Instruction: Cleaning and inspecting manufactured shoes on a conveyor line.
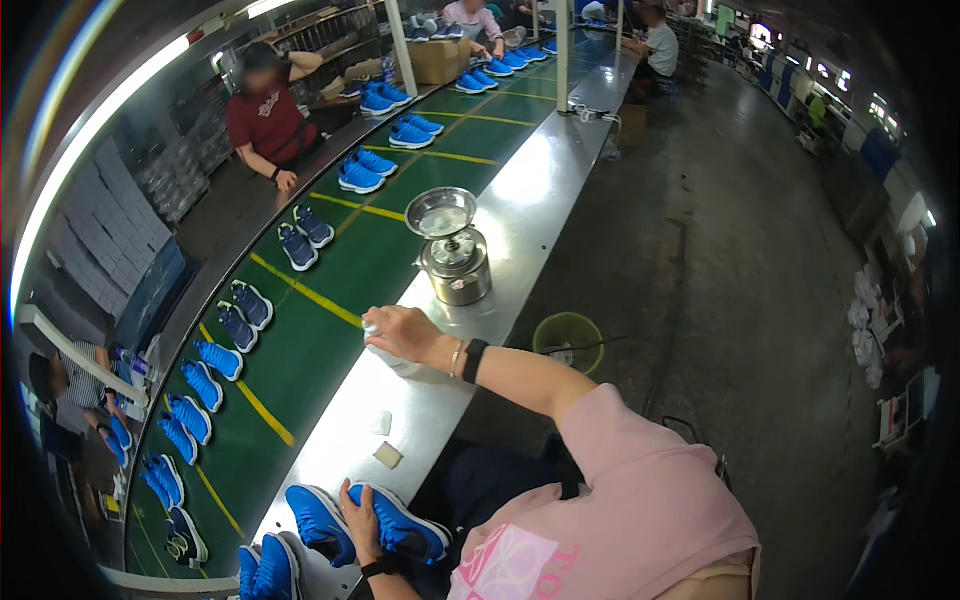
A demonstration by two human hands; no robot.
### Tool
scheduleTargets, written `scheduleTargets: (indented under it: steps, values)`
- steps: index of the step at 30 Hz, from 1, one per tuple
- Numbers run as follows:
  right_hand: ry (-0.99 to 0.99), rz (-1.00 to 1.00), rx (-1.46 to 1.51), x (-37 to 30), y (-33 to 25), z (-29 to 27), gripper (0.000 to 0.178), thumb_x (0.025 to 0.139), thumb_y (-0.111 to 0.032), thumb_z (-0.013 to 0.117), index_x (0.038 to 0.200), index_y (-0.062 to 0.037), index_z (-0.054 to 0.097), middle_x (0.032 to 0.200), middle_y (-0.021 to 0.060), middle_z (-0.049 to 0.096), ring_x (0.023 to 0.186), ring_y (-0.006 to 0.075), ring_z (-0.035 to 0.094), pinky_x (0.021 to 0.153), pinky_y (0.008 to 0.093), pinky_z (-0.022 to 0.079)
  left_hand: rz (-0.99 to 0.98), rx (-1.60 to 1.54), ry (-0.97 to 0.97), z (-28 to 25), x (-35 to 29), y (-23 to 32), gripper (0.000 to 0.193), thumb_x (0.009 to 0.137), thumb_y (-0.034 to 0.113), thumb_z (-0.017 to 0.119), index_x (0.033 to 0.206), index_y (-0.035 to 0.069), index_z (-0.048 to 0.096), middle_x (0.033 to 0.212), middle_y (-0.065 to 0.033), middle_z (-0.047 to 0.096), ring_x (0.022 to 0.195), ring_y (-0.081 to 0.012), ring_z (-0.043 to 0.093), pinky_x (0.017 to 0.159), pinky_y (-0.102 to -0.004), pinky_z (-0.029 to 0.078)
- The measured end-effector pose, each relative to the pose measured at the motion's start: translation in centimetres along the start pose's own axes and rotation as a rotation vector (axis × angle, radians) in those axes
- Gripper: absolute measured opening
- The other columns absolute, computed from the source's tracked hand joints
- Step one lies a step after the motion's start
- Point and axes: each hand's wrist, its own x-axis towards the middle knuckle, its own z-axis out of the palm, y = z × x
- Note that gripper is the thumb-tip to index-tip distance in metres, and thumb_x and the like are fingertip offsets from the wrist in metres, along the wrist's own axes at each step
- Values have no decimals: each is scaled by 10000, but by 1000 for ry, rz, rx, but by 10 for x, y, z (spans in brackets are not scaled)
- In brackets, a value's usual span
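At the near end of the metal ledge, my left hand (362,518) is closed around the heel end of a blue sneaker (405,525) with a white sole. Its mate, another blue sneaker (322,522), lies just left of that hand. My right arm reaches forward, and the fingers of my right hand (408,333) are wrapped round the top of a white container (404,368), which the hand partly hides. Beyond it stands a round metal pot with a shallow dish (441,213) on top. Two small pale pads (387,455) lie between my hands.
A green conveyor belt (340,275) with yellow lines carries several pairs of blue and navy sneakers along the left. More blue sneakers (270,568) sit at the near left. A yellow-green bin (568,342) stands on the floor to the right. Co-workers line the belt's far side.
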Motion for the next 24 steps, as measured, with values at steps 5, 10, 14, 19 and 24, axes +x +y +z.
scheduleTargets:
  steps: [5,10,14,19,24]
  values:
    - [5,-33,-37,3,10,-2,334,836,-243,764,1038,-69,564,876,112,676,820,302,696,721,386,571,-187,-261,-37,2,0,15,502,942,296,680,1297,-27,535,1167,-176,598,1045,-228,568,926,-333,464]
    - [26,-48,15,-2,19,-3,318,830,-260,761,1017,-93,566,854,101,694,816,295,708,721,381,570,-114,-198,74,11,-1,4,404,924,287,704,1170,-3,568,1022,-117,609,937,-191,559,852,-319,466]
    - [77,219,198,-6,21,-15,414,800,-313,804,1052,-61,595,914,158,721,825,326,716,719,376,575,-117,-236,162,10,-12,1,410,909,266,697,1169,-19,559,1056,-132,591,968,-234,562,907,-342,450]
    - [249,783,783,-15,36,-11,480,863,-408,777,1119,-35,618,980,87,713,809,201,711,728,344,589,-160,-372,235,9,-11,-8,387,917,269,680,1176,16,546,1023,-102,576,926,-202,563,847,-317,472]
    - [186,1167,1659,-32,34,22,384,991,-376,631,1205,-58,617,1090,47,686,981,163,668,855,312,578,-227,-1003,157,8,-31,54,370,958,336,611,1226,99,518,959,-65,581,844,-190,603,761,-321,533]
